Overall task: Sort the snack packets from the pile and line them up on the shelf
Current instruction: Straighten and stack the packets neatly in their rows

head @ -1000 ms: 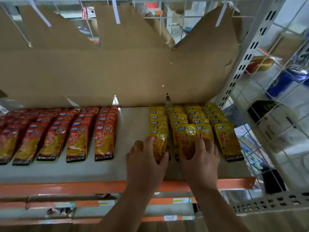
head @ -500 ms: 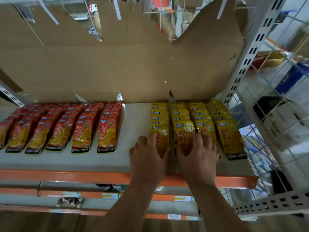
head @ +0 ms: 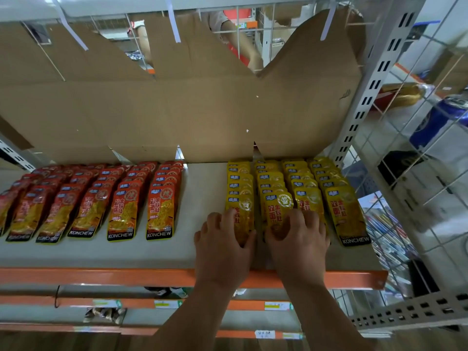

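Note:
Yellow snack packets (head: 301, 177) lie in several overlapping rows at the right of the white shelf (head: 162, 253). Red-orange packets (head: 162, 211) lie in rows at the left. My left hand (head: 224, 245) rests flat on the front packet of the leftmost yellow row (head: 240, 211). My right hand (head: 297, 243) lies on the front packet of the second yellow row (head: 277, 209), fingers bent over its lower edge and reaching onto the third row. Both hands hide the packets' bottom ends.
A cardboard sheet (head: 177, 110) backs the shelf. An orange beam (head: 101, 276) runs along the front edge. A white perforated upright (head: 372, 79) and wire mesh (head: 417, 173) close off the right side. A bare strip of shelf separates the red and yellow rows. Another person's arm (head: 243, 44) shows behind the cardboard.
Both hands stayed on the front yellow packets. The tilted packet under my right hand now lies straight in its row. The view shifted slightly.

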The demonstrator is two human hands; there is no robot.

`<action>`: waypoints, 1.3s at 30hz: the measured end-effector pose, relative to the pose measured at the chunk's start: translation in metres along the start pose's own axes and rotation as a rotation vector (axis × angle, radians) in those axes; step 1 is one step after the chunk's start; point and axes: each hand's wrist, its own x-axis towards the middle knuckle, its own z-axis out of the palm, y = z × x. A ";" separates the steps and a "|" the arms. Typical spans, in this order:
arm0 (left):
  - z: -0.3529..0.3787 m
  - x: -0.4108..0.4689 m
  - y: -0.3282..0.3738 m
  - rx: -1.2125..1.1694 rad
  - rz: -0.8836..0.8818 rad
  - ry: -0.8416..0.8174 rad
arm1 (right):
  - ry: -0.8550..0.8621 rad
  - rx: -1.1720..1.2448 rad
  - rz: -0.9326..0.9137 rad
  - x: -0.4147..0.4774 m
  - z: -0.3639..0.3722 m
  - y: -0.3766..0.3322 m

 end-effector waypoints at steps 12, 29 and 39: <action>0.001 -0.002 -0.001 -0.029 0.022 0.042 | -0.056 -0.066 -0.005 0.002 0.001 -0.002; 0.004 -0.002 -0.004 -0.054 0.021 0.020 | -0.128 -0.071 -0.007 0.003 -0.003 -0.004; 0.006 -0.001 -0.005 -0.061 0.021 0.030 | -0.154 -0.074 0.014 0.004 -0.004 -0.006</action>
